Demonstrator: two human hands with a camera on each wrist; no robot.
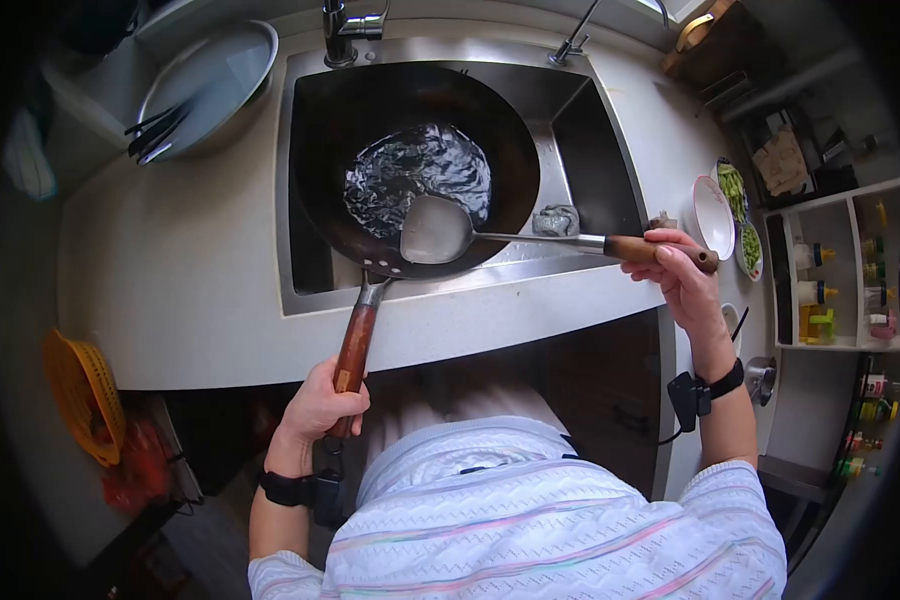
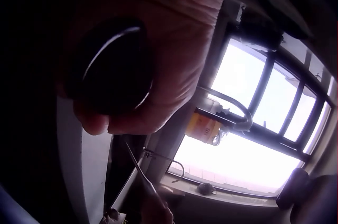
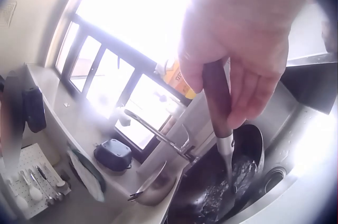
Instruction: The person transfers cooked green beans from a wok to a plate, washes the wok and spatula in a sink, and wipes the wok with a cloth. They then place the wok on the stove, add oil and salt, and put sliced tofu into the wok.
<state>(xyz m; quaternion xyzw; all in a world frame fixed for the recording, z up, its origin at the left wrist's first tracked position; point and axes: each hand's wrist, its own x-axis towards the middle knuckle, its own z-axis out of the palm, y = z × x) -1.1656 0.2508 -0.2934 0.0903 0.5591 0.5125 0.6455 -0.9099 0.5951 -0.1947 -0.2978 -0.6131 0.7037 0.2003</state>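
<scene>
A dark wok (image 1: 515,130) with rippling water (image 1: 410,165) in its bottom sits in the steel sink. My left hand (image 1: 322,402) grips its wooden handle (image 1: 356,345), which points toward my body; the handle's dark end (image 2: 111,68) fills much of the left wrist view. In my right hand (image 1: 682,275) is the wooden grip (image 1: 630,248) of a metal wok spatula (image 1: 436,230). The spatula's blade lies over the near side of the wok, at the water's edge. From the right wrist, the spatula's shaft (image 3: 225,150) runs down into the wok.
Chrome faucet (image 1: 340,40) and a thin second tap (image 1: 567,48) stand behind the sink (image 1: 595,130). A steel scouring pad (image 1: 556,220) lies at its right. Left on the counter is a large metal basin (image 1: 260,60). Bowls with a white one (image 1: 712,215) and green vegetables (image 1: 750,245) stand right.
</scene>
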